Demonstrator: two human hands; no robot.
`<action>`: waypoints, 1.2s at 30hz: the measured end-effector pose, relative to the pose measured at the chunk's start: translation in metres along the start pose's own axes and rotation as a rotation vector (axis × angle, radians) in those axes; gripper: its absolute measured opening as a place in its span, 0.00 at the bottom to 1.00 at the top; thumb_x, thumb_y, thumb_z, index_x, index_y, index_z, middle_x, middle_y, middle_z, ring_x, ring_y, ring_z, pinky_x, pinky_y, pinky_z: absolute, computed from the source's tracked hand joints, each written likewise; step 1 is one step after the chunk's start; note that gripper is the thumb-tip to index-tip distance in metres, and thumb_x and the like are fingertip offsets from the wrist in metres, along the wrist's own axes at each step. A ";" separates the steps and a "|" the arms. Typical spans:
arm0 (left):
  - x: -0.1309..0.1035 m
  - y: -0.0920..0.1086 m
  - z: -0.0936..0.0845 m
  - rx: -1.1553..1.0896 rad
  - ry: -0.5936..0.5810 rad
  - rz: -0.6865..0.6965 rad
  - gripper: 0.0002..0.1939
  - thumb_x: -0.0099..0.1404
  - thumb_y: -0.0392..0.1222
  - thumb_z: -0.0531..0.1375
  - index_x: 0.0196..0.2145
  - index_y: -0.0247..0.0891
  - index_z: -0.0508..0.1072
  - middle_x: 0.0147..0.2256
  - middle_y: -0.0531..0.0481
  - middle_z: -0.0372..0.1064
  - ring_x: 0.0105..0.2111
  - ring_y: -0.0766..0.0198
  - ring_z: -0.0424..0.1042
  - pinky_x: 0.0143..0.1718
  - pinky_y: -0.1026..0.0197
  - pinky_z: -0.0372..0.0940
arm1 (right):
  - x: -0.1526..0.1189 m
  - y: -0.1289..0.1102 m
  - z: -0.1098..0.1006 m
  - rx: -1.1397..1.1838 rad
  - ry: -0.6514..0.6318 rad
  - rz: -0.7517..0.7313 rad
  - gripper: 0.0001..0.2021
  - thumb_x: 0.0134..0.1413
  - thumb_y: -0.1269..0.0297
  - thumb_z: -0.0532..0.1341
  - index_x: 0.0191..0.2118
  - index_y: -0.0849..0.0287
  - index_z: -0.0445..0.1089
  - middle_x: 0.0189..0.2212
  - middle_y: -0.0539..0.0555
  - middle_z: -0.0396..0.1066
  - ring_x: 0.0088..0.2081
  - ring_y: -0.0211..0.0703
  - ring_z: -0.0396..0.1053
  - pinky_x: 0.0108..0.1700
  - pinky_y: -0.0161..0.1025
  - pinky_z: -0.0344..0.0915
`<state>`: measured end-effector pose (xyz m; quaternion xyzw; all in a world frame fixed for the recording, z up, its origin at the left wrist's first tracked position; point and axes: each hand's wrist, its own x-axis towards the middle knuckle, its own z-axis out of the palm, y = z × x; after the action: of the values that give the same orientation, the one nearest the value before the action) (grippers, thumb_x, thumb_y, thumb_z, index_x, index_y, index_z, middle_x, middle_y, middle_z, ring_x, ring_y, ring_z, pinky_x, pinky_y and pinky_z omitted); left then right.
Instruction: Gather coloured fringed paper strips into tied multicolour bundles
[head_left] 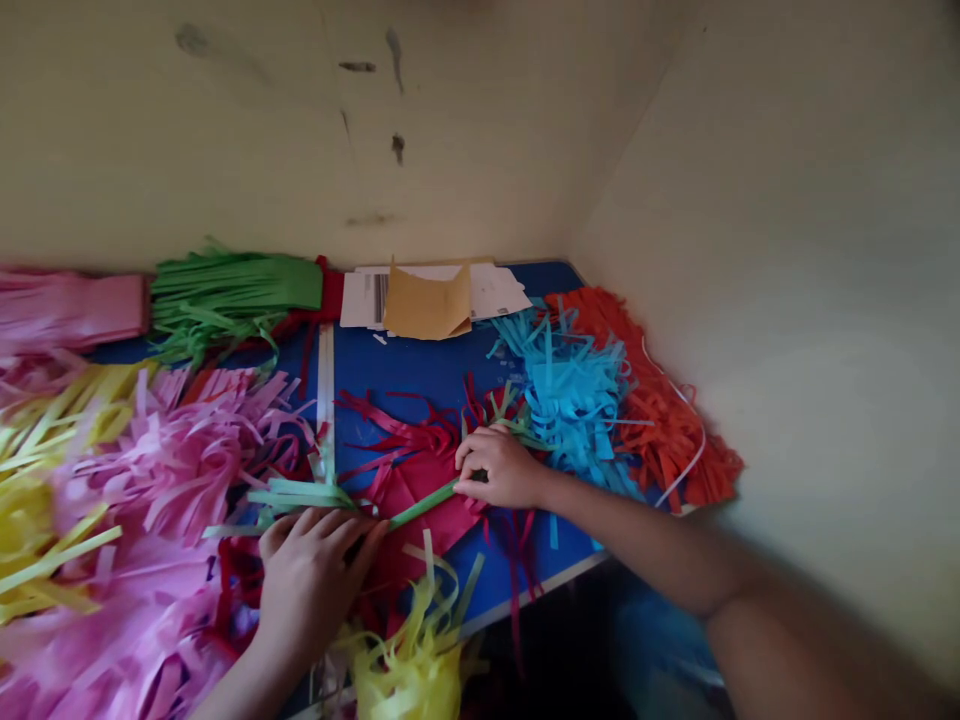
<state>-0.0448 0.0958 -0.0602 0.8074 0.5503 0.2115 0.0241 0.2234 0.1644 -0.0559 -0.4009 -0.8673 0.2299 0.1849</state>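
A narrow green paper strip (424,507), rolled or folded tight, stretches between my hands above the table. My left hand (319,560) presses its near end with thumb and fingers, and pale green fringe (304,494) spreads out beyond the knuckles. At the other end my right hand (502,467) pinches the strip, with more green fringe (517,412) showing behind it. Beneath both lies red fringed paper (405,468), partly covered by my hands. Yellow fringed paper (411,670) hangs at the table's near edge, close to my left hand.
Blue fringe (574,385) and orange fringe (675,430) with a white cord (697,450) lie right. Pink fringe (180,450) and yellow fringe (30,520) cover the left. Green fringe (247,280) and a brown card (427,302) line the wall side of the blue table (375,355).
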 end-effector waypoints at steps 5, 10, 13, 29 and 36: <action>0.008 0.007 -0.001 0.105 -0.039 0.005 0.18 0.67 0.51 0.55 0.23 0.45 0.75 0.24 0.53 0.75 0.31 0.54 0.72 0.39 0.51 0.55 | 0.011 -0.007 -0.002 -0.067 -0.098 0.115 0.07 0.47 0.65 0.71 0.24 0.58 0.75 0.34 0.49 0.75 0.37 0.40 0.67 0.40 0.40 0.52; 0.009 0.006 -0.002 0.148 -0.072 0.041 0.18 0.68 0.51 0.55 0.23 0.45 0.74 0.24 0.53 0.73 0.32 0.54 0.71 0.41 0.49 0.54 | 0.015 -0.009 -0.004 -0.085 -0.166 0.141 0.07 0.48 0.65 0.70 0.24 0.59 0.74 0.34 0.50 0.74 0.37 0.40 0.66 0.40 0.39 0.52; 0.006 0.007 -0.004 0.204 -0.044 0.070 0.14 0.67 0.48 0.56 0.27 0.45 0.75 0.27 0.51 0.75 0.34 0.52 0.71 0.43 0.47 0.54 | 0.012 -0.014 -0.008 -0.136 -0.177 0.173 0.07 0.49 0.64 0.69 0.27 0.59 0.74 0.34 0.50 0.73 0.38 0.41 0.66 0.42 0.40 0.52; 0.027 0.030 -0.010 0.146 0.048 0.236 0.09 0.65 0.38 0.57 0.29 0.44 0.75 0.30 0.53 0.75 0.38 0.55 0.70 0.49 0.48 0.54 | 0.019 -0.029 0.006 -0.557 -0.016 -0.441 0.10 0.63 0.69 0.56 0.30 0.60 0.71 0.32 0.52 0.73 0.39 0.44 0.62 0.44 0.48 0.49; 0.017 0.028 -0.008 0.175 0.117 0.257 0.10 0.65 0.32 0.56 0.34 0.44 0.76 0.33 0.54 0.77 0.41 0.55 0.71 0.47 0.50 0.55 | 0.015 -0.042 0.007 -0.528 0.131 -0.472 0.09 0.65 0.68 0.55 0.35 0.59 0.71 0.36 0.53 0.74 0.41 0.44 0.62 0.45 0.49 0.49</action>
<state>-0.0180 0.0980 -0.0399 0.8565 0.4592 0.2108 -0.1056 0.1849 0.1506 -0.0367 -0.2376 -0.9517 -0.0772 0.1783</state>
